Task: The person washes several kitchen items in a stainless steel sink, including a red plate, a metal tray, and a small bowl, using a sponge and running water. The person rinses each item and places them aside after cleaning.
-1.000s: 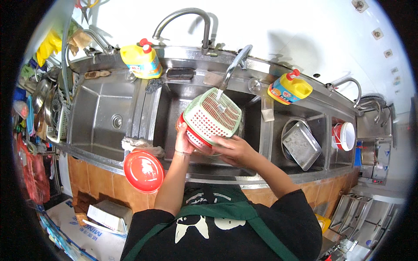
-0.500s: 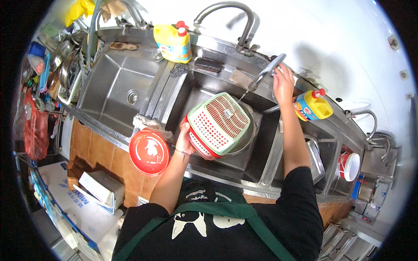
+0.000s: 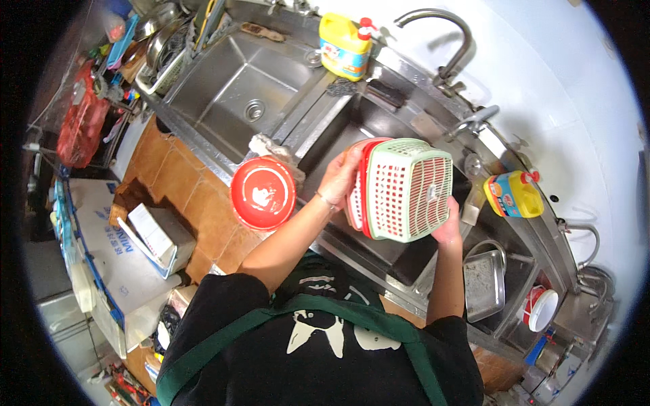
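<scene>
A nested stack of plastic baskets is held tilted over the middle sink [image 3: 332,145]. Its outer basket [image 3: 399,189] is pale green with a slatted bottom turned to the right. A red basket [image 3: 366,196] shows at the rim, with a paler pinkish edge beside it. My left hand [image 3: 342,177] grips the stack's rim side, fingers partly hidden behind it. Against the slatted bottom on the right, my right hand [image 3: 447,223] holds the green basket, its fingers partly hidden. Behind the stack is a curved faucet [image 3: 474,122]; no stream shows from it.
A red bowl [image 3: 264,193] sits by the front edge beside a wet cloth [image 3: 271,149]. Yellow detergent jugs [image 3: 344,51] stand along the back ledge. Right of the middle sink are a metal tray [image 3: 484,287] and a white-and-red bucket [image 3: 542,310].
My right hand has left the faucet and come down to the baskets. The stack has been lifted and turned, and the water stream seen earlier is gone from view. The whole view has shifted.
</scene>
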The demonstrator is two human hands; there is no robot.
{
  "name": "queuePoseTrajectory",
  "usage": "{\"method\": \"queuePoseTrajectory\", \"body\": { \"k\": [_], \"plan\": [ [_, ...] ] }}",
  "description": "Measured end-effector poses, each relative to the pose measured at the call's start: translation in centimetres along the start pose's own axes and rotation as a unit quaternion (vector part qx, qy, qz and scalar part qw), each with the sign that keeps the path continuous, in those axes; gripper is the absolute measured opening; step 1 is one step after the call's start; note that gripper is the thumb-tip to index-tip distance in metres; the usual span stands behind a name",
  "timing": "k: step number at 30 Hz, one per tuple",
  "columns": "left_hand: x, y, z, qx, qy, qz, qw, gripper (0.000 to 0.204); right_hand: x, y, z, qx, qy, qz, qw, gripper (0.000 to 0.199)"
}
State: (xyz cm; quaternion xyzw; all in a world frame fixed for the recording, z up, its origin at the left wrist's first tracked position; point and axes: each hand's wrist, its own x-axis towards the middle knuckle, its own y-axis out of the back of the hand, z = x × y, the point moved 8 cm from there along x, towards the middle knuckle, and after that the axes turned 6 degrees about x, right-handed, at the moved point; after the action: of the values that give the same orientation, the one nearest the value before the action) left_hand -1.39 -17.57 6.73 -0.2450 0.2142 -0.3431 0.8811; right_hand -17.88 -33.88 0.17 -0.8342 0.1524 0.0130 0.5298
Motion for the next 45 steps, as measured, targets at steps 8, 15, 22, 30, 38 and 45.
{"method": "queuePoseTrajectory", "body": {
  "k": [8, 15, 22, 30, 38, 45],
  "plan": [
    [-2.2, -0.8, -0.8, 0.051, 0.021, 0.051, 0.997, 0.043, -2.4, 0.7, 1.2, -0.111, 0.070, 0.048, 0.990, 0.043],
    [-2.9, -1.3, -3.7, 0.042, 0.091, -0.014, 0.995, 0.044, -3.0, 4.3, 4.1, 0.017, 0.000, 0.087, 0.996, 0.045],
    [-1.4, -3.2, 3.4, 0.090, 0.047, 0.039, 0.994, 0.044, -0.5, -2.2, 3.9, 0.048, -0.091, 0.192, 0.976, 0.049],
    [-2.2, 1.5, 8.1, -0.001, -0.117, -0.008, 0.993, 0.088, 0.9, -13.1, -3.8, -0.238, 0.166, -0.046, 0.956, 0.063],
    [0.6, 4.3, -4.1, -0.095, 0.192, 0.089, 0.973, 0.056, 2.0, -4.6, 3.1, -0.093, -0.110, 0.218, 0.965, 0.057],
    [0.6, 4.4, 8.2, -0.067, -0.161, -0.050, 0.983, 0.062, 4.4, -15.1, -2.7, -0.347, 0.251, -0.087, 0.899, 0.069]
  ]
}}
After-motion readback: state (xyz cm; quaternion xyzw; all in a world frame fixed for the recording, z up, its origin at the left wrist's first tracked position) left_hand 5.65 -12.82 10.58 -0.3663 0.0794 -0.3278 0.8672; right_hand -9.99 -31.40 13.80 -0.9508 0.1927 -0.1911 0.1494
